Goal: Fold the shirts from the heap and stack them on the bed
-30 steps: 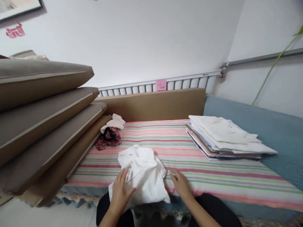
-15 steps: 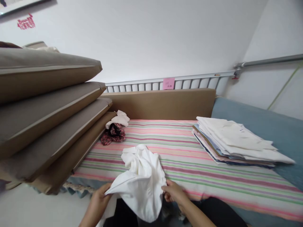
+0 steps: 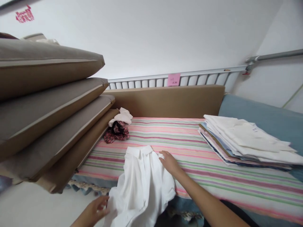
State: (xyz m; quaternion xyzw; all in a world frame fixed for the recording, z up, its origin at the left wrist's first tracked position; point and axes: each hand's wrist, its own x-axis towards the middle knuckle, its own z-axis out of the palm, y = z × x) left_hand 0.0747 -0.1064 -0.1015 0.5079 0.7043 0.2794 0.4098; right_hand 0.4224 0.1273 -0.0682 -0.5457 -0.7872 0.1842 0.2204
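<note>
Between the left hand, fingers loosely parted, and the right hand, whose pinch I cannot tell, a white shirt lies loosely spread, unfolded; right of the fingers a folded pile seems done, beyond them crumpled clothes seem left

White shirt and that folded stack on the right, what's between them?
In the head view: the right hand and forearm at the white shirt's edge, then striped cloth up to the folded stack.
</note>
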